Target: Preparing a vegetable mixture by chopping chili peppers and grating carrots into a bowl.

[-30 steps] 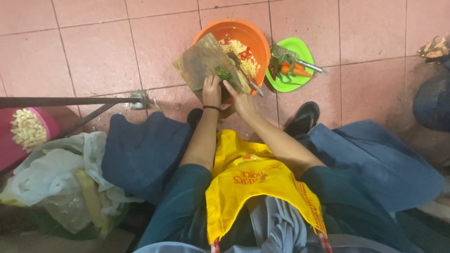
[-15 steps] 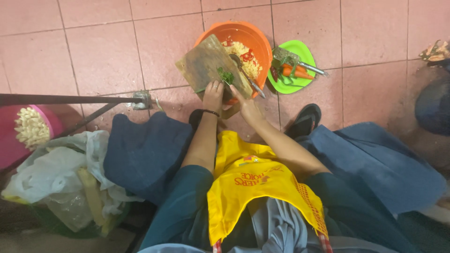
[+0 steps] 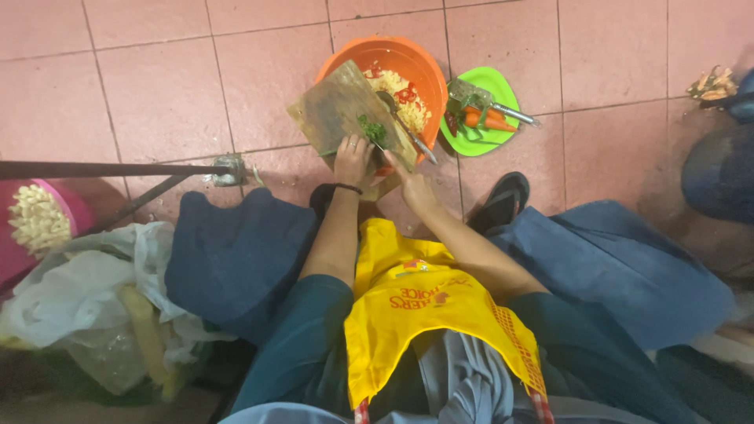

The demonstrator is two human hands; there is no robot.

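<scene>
On the pink tiled floor below the head camera, I note a wooden cutting board lying tilted across the near rim of an orange bowl, which holds pale chopped pieces and some red bits. My left hand rests on the board's near edge, fingers curled down onto a small bunch of green herbs, pinning it to the wood; a dark band sits at that wrist. My right hand is closed around the handle of a knife, whose blade lies across the board's right side, just beside the herbs and partly over the bowl. Just right of the bowl, touching or nearly so, sits a green plate with carrots, a dark red chilli and a metal utensil on it. Near left, a metal rod runs level over the tiles. Further left, a pink container holds pale kernels, with crumpled white plastic bags close beneath it. A yellow apron covers my lap.
</scene>
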